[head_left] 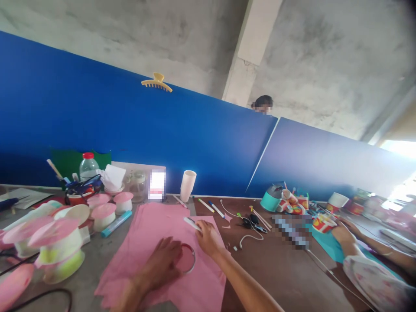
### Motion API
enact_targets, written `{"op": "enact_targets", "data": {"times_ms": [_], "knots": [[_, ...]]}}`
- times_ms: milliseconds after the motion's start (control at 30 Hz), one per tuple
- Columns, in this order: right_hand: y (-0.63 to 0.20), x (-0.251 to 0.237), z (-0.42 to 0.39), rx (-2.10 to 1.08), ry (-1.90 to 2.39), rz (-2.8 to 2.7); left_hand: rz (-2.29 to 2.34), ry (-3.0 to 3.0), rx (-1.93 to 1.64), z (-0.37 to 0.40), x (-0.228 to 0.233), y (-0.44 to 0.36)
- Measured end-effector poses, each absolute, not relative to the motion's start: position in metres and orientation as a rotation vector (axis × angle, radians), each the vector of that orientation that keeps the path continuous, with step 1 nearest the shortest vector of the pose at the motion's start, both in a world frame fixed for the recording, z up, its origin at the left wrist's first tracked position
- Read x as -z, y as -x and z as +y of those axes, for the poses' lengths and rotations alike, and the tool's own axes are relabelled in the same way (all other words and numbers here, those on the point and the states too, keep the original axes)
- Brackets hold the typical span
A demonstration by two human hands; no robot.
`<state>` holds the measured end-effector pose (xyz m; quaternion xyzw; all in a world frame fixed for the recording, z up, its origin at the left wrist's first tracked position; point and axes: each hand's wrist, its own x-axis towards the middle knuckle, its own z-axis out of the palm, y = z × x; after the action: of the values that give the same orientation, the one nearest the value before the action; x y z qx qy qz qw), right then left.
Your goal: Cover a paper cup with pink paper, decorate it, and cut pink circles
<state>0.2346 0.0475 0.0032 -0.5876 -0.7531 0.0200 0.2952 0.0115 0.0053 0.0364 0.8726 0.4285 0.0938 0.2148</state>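
Observation:
Several sheets of pink paper (146, 225) lie stacked on the table in front of me. On top of them is a thin round ring (194, 260) with a pale and reddish rim, pink paper showing through its middle. My left hand (165, 260) holds the ring at its left side, and the fingertips are partly hidden. Just beyond the ring, my right hand (207, 236) is closed around a white pen-like tool (191, 223) that points to the upper left. What its tip does is too small to tell.
Pink-and-white paper cups (104, 216) crowd the left, beside a blue marker (117, 223). A stack of white cups (187, 186) stands by the blue partition (130, 130). Scissors (251, 223), pens and a white cable lie right. Farther right, another person's hands (344, 236) handle a cup.

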Motion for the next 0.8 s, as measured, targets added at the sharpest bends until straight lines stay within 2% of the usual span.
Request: {"op": "enact_targets", "data": {"times_ms": [167, 533, 800], "knots": [[-0.237, -0.002, 0.059, -0.003, 1.709, -1.924, 1.205, -2.387, -0.198, 0.002, -0.05, -0.014], [-0.274, -0.018, 0.136, 0.068, 2.218, -1.833, 1.256, -2.337, -0.125, 0.006, -0.038, -0.014], [-0.284, -0.011, 0.177, -0.052, 2.215, -1.918, 1.216, -2.264, -0.199, 0.009, -0.031, -0.012]]}}
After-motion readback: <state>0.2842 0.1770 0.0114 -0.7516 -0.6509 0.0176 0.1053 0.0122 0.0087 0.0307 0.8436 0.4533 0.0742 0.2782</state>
